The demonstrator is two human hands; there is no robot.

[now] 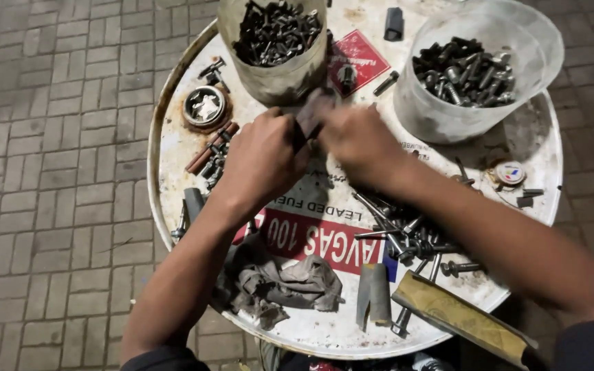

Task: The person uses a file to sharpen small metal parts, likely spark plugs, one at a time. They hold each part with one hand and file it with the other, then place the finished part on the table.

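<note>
Both my hands meet above the middle of a round white drum top (173, 148). My left hand (262, 161) and my right hand (359, 141) are closed together on a small dark, brownish piece (311, 113) that looks like a scrap of abrasive paper or cloth; it is blurred. I cannot tell whether a bolt sits inside it. Just beyond my hands stands a cut plastic container of dark bolts (276, 34). A translucent tub of bolts and nuts (465, 72) is at the far right.
Loose bolts (407, 237) lie right of centre, a grey rag (280, 282) near the front edge, a yellowish flat block (458, 316) at front right, a round metal bearing (205, 107) and rusty rods (209, 148) at left. Brick paving (56, 172) surrounds the drum.
</note>
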